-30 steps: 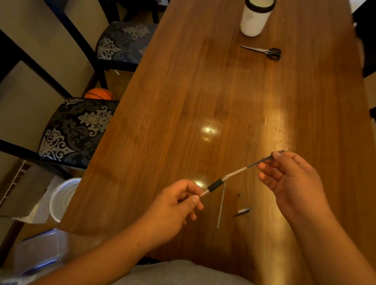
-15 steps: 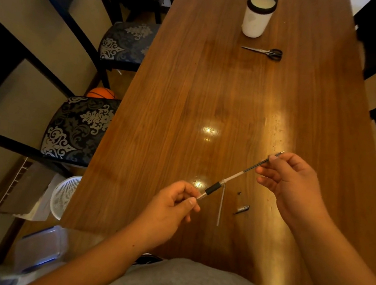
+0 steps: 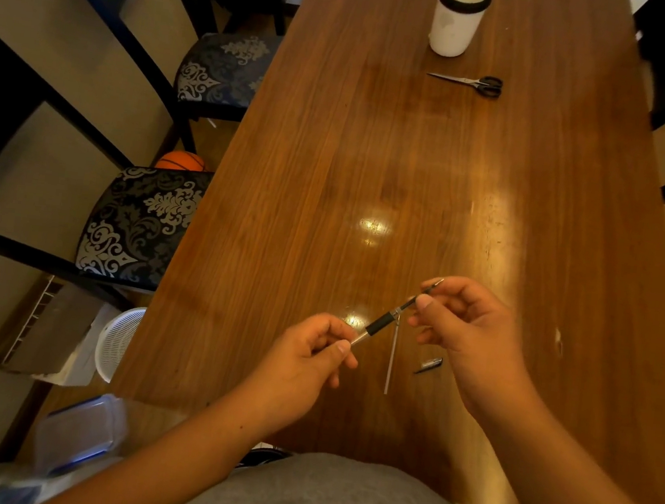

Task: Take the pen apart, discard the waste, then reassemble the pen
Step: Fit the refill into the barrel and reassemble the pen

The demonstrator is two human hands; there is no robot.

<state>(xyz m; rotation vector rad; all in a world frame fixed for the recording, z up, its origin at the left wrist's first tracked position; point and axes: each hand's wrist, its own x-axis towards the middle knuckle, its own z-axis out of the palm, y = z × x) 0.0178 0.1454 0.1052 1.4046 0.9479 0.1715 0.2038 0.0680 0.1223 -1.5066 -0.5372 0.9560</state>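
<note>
Over the near part of the wooden table I hold a thin pen assembly between both hands. My left hand pinches the silvery tip end of the pen barrel with its black grip. My right hand pinches the thin dark refill, which slants up to the right out of the barrel. On the table below lie a thin silvery rod and a small dark pen piece.
A white cup with a black rim and black-handled scissors sit at the far end of the table. Patterned chairs line the left side, with a white basket and a clear box on the floor.
My hands have come closer together. The refill has slid further into the barrel, so less of it shows between the grip and my right hand.
</note>
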